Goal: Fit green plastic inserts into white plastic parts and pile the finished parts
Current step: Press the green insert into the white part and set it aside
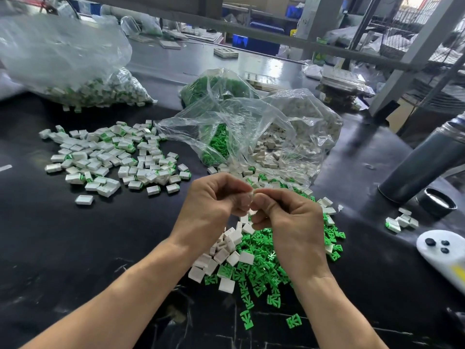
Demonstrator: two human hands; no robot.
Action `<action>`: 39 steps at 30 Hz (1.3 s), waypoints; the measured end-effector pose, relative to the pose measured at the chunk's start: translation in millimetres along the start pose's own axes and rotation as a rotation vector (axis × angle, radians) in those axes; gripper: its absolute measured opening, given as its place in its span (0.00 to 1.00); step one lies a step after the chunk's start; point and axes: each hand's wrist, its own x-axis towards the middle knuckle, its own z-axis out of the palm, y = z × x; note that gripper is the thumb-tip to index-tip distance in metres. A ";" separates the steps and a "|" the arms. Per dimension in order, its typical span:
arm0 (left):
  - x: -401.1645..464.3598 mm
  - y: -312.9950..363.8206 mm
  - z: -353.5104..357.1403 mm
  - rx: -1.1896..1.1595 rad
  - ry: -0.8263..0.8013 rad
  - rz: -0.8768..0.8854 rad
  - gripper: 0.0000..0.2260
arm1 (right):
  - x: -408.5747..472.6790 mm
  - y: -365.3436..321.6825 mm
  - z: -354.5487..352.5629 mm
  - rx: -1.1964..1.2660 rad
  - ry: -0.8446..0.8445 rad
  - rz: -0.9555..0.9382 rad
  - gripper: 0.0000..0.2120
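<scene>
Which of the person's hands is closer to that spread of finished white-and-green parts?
Left. The left hand sits just right of and a little nearer the camera than the finished pile; the right hand lies beyond it, farther from the pile.

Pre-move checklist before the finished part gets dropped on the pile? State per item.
1. Left hand and right hand both pinching one white part: ok.
2. Green insert fully seated: cannot tell, fingers hide it.
3. Finished pile at far left, path over the black table unobstructed: ok.
4. Loose green inserts within reach: ok.
5. Empty white parts within reach: ok.
</scene>
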 end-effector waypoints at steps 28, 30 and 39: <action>-2.8 2.0 -0.1 0.153 -0.086 0.023 0.06 | 3.1 -0.7 -4.7 0.076 -0.121 0.148 0.20; -2.6 1.2 0.8 0.174 -0.078 0.040 0.07 | 4.2 -1.2 -3.5 0.085 -0.110 0.168 0.25; -4.8 4.0 6.4 0.191 -0.136 0.050 0.04 | 1.0 -2.5 8.5 -0.046 -0.144 0.189 0.33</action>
